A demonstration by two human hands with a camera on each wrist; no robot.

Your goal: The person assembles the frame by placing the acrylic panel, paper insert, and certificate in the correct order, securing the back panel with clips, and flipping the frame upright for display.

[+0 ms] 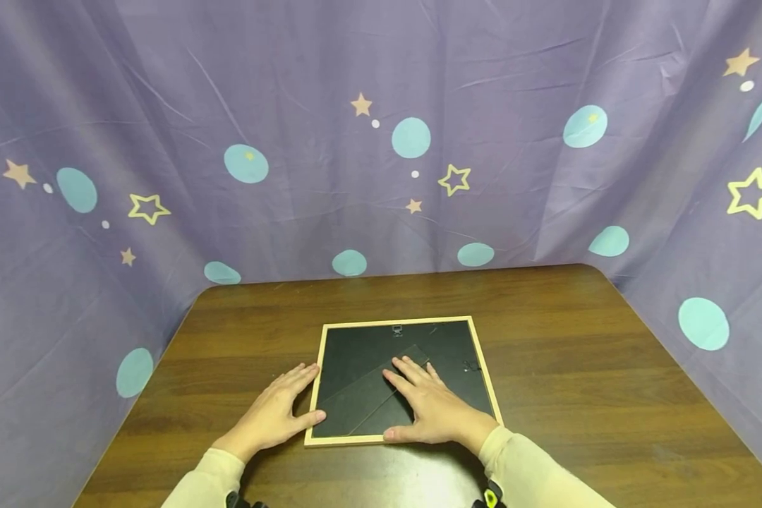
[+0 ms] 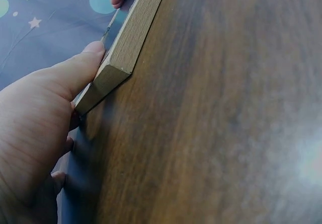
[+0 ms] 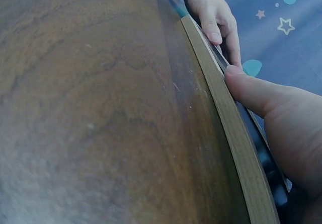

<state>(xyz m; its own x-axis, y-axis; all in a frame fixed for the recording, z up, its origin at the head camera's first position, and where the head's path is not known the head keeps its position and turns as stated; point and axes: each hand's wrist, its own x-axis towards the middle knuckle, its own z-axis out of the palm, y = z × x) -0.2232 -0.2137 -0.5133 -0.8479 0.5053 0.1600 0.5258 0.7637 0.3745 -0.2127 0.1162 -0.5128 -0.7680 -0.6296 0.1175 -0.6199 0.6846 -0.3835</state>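
Observation:
A picture frame (image 1: 354, 440) with a light wooden rim lies back side up on the table, showing its black backing board (image 1: 362, 353). Across the board runs a flat easel leg (image 1: 413, 353), partly covered by a hand. My left hand (image 1: 273, 416) is at the frame's left side, fingertips by the rim and thumb over its edge. Spread over the backing and leg is my right hand (image 1: 434, 409), its thumb at the near rim. In the right wrist view, the right thumb (image 3: 251, 89) lies along the rim, with the left hand (image 3: 214, 17) beyond.
The frame rests on a brown wood-grain table (image 1: 565, 367). Metal hangers (image 1: 397, 330) sit at the backing's far and right edges. A purple curtain (image 1: 317, 63) with stars and dots surrounds the table's back and sides.

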